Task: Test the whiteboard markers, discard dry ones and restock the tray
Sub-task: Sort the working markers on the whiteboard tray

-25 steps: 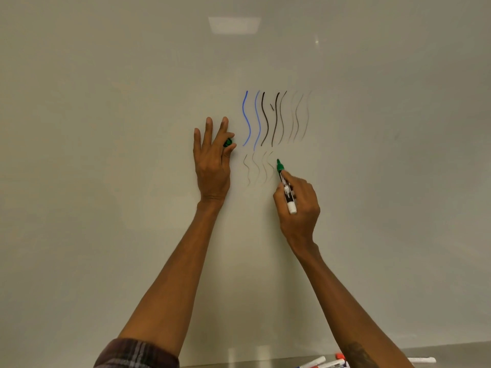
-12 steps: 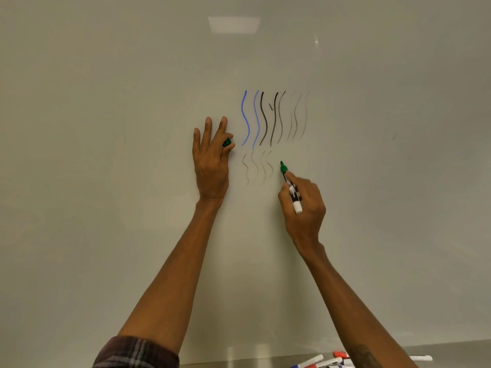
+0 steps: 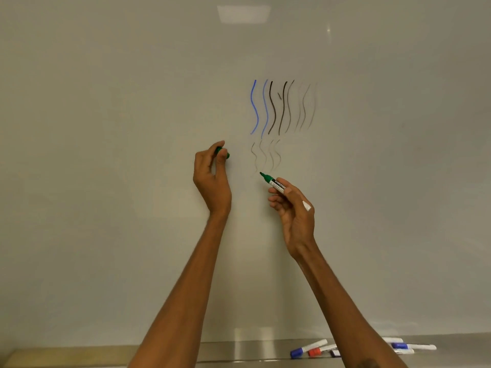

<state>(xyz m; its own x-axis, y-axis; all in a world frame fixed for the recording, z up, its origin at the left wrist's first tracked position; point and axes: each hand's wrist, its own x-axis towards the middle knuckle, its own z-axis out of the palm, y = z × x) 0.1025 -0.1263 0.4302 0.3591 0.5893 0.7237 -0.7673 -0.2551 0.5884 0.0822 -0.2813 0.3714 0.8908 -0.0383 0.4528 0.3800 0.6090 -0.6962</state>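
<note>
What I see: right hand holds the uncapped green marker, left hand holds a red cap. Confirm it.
The cap in the left hand is green, not red; the head view shows it. The right hand does hold the uncapped green marker.

Whiteboard (image 3: 106,155): smooth, glossy, reflecting a ceiling light. Tray (image 3: 239,349): brushed metal, satin sheen. Green marker (image 3: 276,185): smooth plastic.
</note>
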